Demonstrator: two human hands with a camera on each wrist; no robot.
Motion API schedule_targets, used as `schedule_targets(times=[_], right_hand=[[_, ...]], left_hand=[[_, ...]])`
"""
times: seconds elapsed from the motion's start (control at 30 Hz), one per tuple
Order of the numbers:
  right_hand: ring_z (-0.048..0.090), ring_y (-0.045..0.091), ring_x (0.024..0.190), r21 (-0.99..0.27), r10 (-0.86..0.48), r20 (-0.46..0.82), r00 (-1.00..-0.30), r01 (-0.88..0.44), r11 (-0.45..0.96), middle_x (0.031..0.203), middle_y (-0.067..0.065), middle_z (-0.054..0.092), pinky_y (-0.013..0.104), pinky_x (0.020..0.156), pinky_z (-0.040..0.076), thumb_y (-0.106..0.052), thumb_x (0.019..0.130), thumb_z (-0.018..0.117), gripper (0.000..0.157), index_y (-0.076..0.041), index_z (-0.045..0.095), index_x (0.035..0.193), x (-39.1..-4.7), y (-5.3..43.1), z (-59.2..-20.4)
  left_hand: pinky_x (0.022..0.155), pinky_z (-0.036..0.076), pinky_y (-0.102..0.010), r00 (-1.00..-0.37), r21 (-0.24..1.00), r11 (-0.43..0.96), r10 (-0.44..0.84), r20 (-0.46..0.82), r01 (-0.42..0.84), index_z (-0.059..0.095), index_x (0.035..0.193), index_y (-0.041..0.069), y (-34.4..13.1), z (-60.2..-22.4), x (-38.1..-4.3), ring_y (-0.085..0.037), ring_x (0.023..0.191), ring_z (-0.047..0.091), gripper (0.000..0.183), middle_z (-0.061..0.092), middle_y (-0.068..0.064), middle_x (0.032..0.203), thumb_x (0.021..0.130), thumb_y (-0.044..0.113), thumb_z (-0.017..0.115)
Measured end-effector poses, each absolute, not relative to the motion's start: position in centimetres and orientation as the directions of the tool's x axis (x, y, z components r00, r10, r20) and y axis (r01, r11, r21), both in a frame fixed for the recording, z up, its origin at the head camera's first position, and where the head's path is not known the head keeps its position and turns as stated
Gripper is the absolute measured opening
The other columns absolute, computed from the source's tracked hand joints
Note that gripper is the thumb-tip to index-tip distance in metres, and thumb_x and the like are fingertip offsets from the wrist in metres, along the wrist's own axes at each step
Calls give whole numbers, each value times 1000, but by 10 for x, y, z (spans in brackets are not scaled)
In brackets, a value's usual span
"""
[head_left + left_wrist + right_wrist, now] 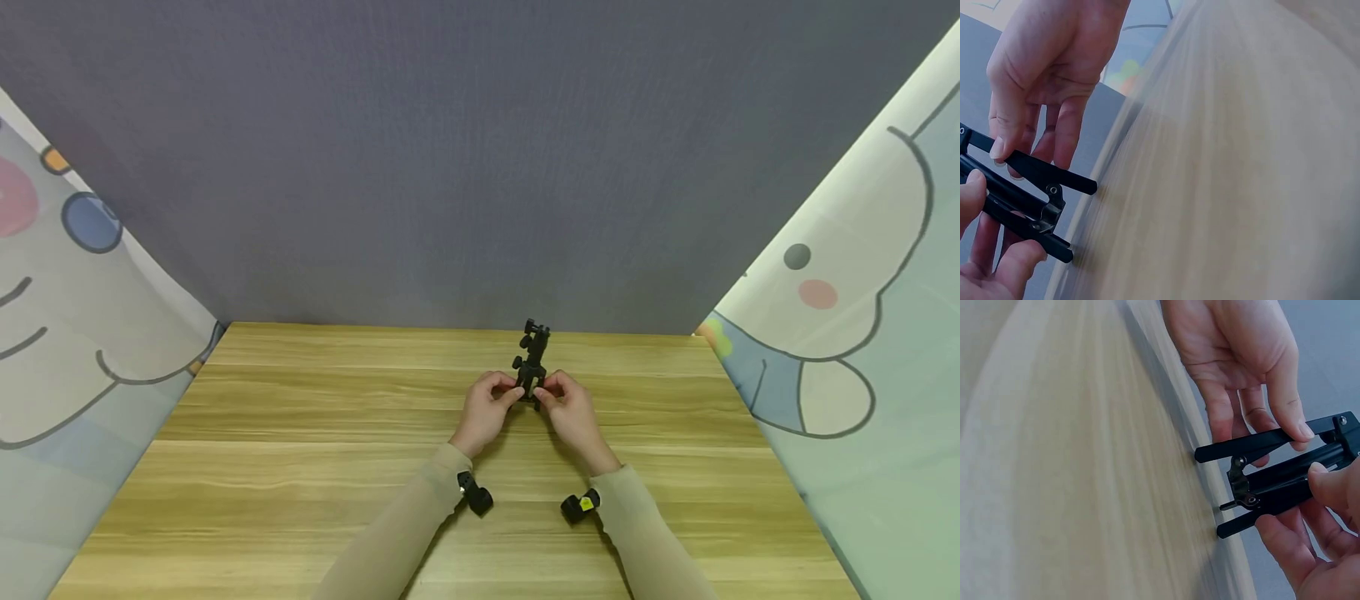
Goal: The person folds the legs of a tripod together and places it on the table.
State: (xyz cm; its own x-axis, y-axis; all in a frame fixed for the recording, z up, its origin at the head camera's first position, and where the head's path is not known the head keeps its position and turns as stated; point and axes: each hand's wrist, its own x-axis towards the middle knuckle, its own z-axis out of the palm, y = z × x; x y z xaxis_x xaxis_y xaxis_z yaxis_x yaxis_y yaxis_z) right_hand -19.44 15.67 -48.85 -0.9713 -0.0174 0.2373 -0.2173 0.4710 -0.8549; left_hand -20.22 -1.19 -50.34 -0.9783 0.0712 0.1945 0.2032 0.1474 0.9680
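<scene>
Steadying a tripod (535,354) over the bench (300,467)'s far half, our left hand (483,412) and right hand (574,417) each pinch one of its legs (1235,448) between the fingers (1070,128), likely so neither side tips.

The tabletop (285,467) has a wood-grain surface in yellowish tan, its paler and darker brown streaks running from side to side in the head view. The far edge is straight, while the two side edges slant apart toward the front, where the surface runs out of the frame. Narrow dark shadows (433,542) fall on its near part. In both wrist views the grain looks paler and blurred.
</scene>
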Motion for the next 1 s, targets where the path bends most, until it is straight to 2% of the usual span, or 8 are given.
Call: schedule_targets(times=[0.17, 0.3, 0.47, 0.67, 0.83, 1.0], right_hand=[[62, 21, 80, -873, -23, 228, -973, -215, 438, 83, 6, 66, 30, 68, 49, -3, 90, 72, 8, -4, 65, 86, -195, 159, -488], [65, 24, 91, -884, -51, 206, -977, -208, 419, 93, 7, 68, 35, 77, 52, -6, 90, 73, 5, -3, 69, 92, -194, 163, -485], [64, 28, 101, -906, -81, 178, -981, -196, 374, 105, 12, 70, 41, 89, 52, -4, 89, 74, 20, -1, 70, 109, -194, 173, -482], [61, 28, 107, -934, -101, 158, -982, -182, 306, 116, 20, 67, 26, 91, 50, 3, 90, 70, 39, 4, 61, 128, -194, 188, -477], [62, 23, 107, -936, -102, 148, -984, -173, 307, 120, 27, 64, 22, 90, 50, 7, 91, 67, 40, 9, 58, 130, -192, 197, -475], [63, 23, 106, -927, -96, 159, -983, -182, 327, 117, 21, 67, 21, 90, 50, 3, 91, 69, 38, 8, 61, 127, -189, 200, -476]], left_hand=[[77, 49, -29, -976, 966, 152, 92, 197, 209, 71, 94, 5, -14, -502, -201, -16, 87, 58, 7, 63, -1, 95, 92, 12, 73], [76, 50, -31, -974, 962, 162, 95, 205, 218, 73, 96, 7, -16, -502, -201, -16, 87, 59, 8, 66, 0, 95, 91, 13, 74], [78, 52, -33, -974, 960, 170, 92, 209, 222, 74, 97, 8, -18, -502, -202, -17, 88, 62, 9, 68, -2, 97, 90, 13, 75], [80, 53, -31, -972, 954, 189, 80, 221, 233, 74, 100, 6, -19, -502, -202, -17, 91, 64, 10, 69, -3, 100, 91, 10, 74], [77, 54, -31, -962, 936, 228, 105, 250, 268, 75, 101, 4, -22, -501, -202, -19, 92, 65, 10, 70, -5, 102, 93, 9, 71], [78, 56, -33, -969, 949, 221, 146, 198, 227, 75, 108, 5, -27, -498, -203, -19, 96, 67, 16, 72, -6, 105, 97, 10, 65]])
